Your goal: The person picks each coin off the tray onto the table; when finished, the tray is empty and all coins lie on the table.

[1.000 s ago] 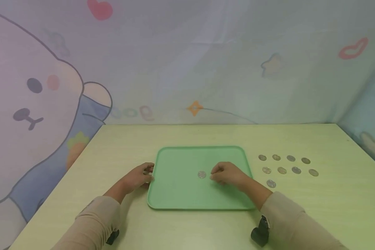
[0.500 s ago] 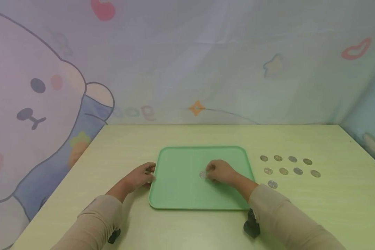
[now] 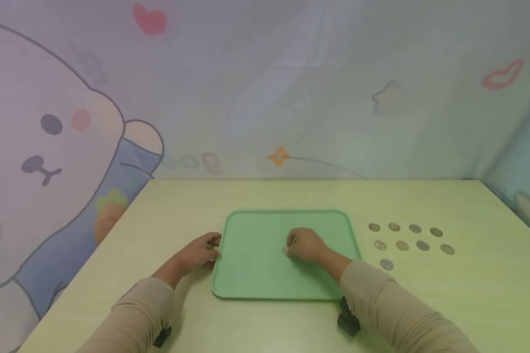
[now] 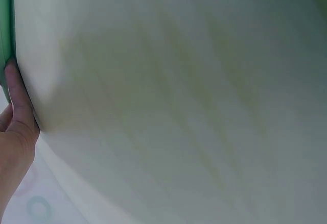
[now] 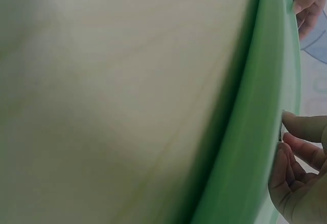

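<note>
Right hand [image 3: 304, 244], fingers curled, pinches the coin [image 3: 286, 249] at the centre of the green tray [image 3: 251, 264]. Left hand [image 3: 198, 251] grips the tray's left rim, fingers bent.

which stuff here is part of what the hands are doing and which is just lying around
In hand:
- coin on the tray, right hand pinching it
- green tray, left hand gripping its left rim
- nine loose coins on the table to the tray's right

Lying about:
- cartoon backdrop
- table
</note>
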A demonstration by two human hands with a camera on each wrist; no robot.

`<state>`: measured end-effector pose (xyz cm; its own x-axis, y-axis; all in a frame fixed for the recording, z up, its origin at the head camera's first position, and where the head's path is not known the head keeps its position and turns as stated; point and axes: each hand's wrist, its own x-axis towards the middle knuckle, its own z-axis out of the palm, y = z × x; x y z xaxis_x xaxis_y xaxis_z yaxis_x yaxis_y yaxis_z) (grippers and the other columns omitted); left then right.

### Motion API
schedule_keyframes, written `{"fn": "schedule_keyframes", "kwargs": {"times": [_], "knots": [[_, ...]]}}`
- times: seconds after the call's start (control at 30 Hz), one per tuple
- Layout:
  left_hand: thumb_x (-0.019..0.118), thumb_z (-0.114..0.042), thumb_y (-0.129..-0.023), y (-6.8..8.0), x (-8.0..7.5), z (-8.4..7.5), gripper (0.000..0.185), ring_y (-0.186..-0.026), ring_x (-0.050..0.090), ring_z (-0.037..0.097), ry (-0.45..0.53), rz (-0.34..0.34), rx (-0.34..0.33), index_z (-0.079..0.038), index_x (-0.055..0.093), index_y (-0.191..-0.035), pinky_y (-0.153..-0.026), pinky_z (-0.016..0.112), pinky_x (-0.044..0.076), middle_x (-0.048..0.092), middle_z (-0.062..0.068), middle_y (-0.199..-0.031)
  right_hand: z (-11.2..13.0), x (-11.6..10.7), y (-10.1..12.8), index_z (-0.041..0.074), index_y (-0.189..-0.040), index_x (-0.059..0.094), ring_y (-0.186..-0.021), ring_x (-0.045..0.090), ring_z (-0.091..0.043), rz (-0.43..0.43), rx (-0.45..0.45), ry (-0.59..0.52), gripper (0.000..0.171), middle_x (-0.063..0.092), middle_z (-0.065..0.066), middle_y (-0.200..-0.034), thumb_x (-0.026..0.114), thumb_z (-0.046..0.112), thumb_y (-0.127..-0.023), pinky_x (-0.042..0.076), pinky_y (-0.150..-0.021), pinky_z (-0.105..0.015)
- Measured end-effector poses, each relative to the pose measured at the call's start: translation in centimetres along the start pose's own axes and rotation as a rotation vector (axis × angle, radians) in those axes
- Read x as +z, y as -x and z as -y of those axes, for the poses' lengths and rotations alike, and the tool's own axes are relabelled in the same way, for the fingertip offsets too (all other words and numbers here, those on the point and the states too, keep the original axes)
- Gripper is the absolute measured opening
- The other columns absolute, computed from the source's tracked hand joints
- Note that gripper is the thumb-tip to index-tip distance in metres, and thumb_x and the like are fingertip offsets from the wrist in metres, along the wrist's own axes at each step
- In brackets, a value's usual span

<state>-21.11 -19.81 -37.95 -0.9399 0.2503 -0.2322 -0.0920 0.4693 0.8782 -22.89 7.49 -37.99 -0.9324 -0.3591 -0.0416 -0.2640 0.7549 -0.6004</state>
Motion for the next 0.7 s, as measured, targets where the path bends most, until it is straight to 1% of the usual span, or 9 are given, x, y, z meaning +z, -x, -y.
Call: {"fn": "schedule_keyframes", "kwargs": {"times": [0.2, 0.27, 0.47, 0.7], "knots": [[0.046, 0.003, -0.080, 0.02, -0.06, 0.07, 0.049, -0.094, 0.047, 0.026, -0.004, 0.000, 0.001, 0.008, 0.030, -0.127, -0.072, 0.036, 0.048, 0.039, 0.021, -0.116, 0.31, -0.03, 0.11, 0.003, -0.077, 0.057, -0.068, 0.049, -0.016, -0.011, 0.001, 0.049, 0.015, 0.054, -0.003, -0.075, 0.067, 0.014, -0.074, 0.042, -0.061, -0.030], [0.046, 0.003, -0.080, -0.01, -0.13, 0.04, 0.050, -0.095, 0.047, 0.026, -0.005, 0.002, -0.001, 0.008, 0.028, -0.127, -0.072, 0.036, 0.048, 0.039, 0.021, -0.117, 0.36, -0.08, 0.11, 0.003, -0.076, 0.055, -0.066, 0.047, -0.016, -0.015, 0.006, 0.040, 0.016, 0.053, -0.003, -0.073, 0.067, 0.012, -0.073, 0.041, -0.059, -0.029], [0.045, 0.002, -0.081, 0.09, -0.23, -0.09, 0.051, -0.096, 0.046, 0.027, -0.006, 0.017, 0.009, 0.008, 0.026, -0.128, -0.073, 0.036, 0.048, 0.038, 0.021, -0.117, 0.35, -0.28, 0.22, 0.005, -0.073, 0.053, -0.065, 0.044, -0.015, -0.008, 0.033, -0.064, 0.014, 0.050, -0.001, -0.071, 0.066, 0.010, -0.073, 0.038, -0.054, -0.025], [0.046, 0.002, -0.081, 0.11, -0.11, -0.05, 0.051, -0.096, 0.046, 0.027, -0.006, 0.014, 0.003, 0.008, 0.027, -0.128, -0.072, 0.036, 0.048, 0.038, 0.021, -0.117, -0.11, -0.46, 0.73, 0.004, -0.074, 0.055, -0.066, 0.046, -0.015, -0.017, 0.020, -0.180, 0.007, 0.052, -0.002, -0.072, 0.062, 0.004, -0.074, 0.039, -0.054, -0.025]]}}
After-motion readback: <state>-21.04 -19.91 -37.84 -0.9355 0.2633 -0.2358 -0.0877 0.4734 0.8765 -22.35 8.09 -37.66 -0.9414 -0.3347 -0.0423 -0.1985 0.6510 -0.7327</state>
